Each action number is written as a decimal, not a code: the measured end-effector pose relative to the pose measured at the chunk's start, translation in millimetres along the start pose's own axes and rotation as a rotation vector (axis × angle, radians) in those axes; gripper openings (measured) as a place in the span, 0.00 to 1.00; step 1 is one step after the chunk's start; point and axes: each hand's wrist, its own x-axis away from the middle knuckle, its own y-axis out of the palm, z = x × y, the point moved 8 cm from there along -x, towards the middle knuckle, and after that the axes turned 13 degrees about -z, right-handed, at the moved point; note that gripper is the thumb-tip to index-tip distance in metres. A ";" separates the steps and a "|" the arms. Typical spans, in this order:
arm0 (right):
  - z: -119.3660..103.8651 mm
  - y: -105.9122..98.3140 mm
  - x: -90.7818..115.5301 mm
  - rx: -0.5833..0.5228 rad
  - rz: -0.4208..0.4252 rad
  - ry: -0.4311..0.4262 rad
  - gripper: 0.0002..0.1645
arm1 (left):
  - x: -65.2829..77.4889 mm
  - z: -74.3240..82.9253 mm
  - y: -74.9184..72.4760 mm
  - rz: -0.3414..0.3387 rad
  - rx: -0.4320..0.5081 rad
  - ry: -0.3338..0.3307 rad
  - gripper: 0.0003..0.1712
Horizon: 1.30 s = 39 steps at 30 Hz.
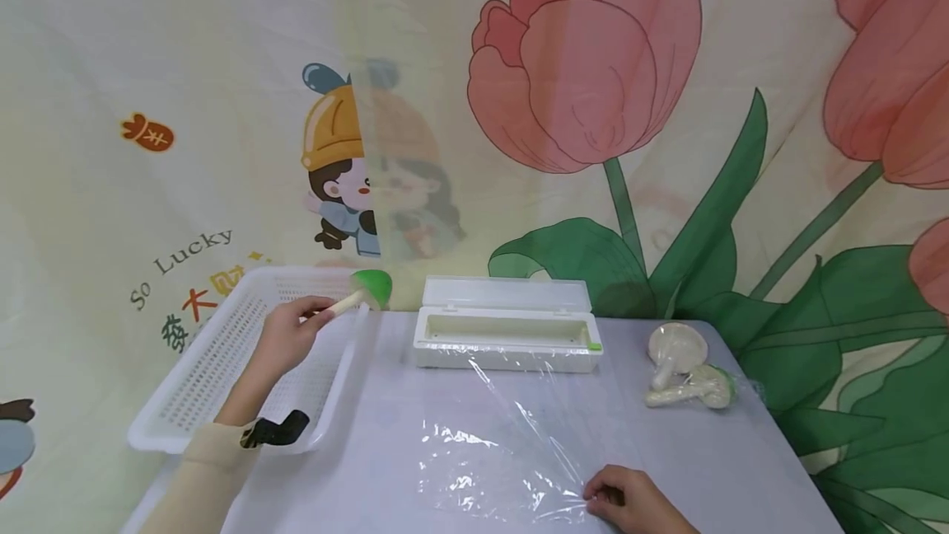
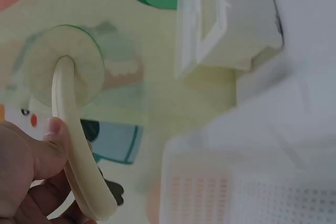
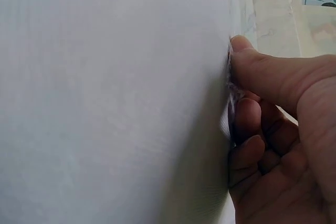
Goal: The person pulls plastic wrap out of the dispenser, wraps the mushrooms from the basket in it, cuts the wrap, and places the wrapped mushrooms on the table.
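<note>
A toy mushroom with a green cap (image 1: 373, 287) and a pale stem (image 2: 79, 150) is in my left hand (image 1: 291, 336), which pinches the stem between thumb and fingers above the white basket. The cap points up and to the right, beside the basket's right rim. My right hand (image 1: 630, 499) pinches a front corner of a sheet of cling film (image 1: 474, 452) near the table's front. That clear film stretches from the white dispenser box (image 1: 507, 359) toward me, with creases running to the pinched corner. In the right wrist view, the gathered film edge shows between thumb and fingers.
The white perforated basket (image 1: 141, 435) stands at the left of the white-covered table (image 1: 741, 476). Its dispenser lid (image 1: 507, 295) is raised at the back. Two film-wrapped mushrooms (image 1: 697, 390) lie at the right. Behind hangs a printed curtain (image 1: 415, 7) with tulips.
</note>
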 end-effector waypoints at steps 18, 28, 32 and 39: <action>-10.0 -3.3 18.9 0.117 0.053 0.017 0.05 | 37.0 135.7 114.7 -0.116 0.194 0.214 0.07; 7.3 -10.2 27.9 0.151 0.017 0.160 0.08 | 55.9 149.3 223.9 -0.374 0.280 0.201 0.06; 12.2 -11.3 29.8 0.165 0.025 0.211 0.09 | 63.1 147.4 250.0 -0.438 0.270 0.190 0.06; 14.1 -11.9 31.3 0.225 0.053 0.159 0.05 | 71.2 144.2 271.9 -0.446 0.171 0.212 0.06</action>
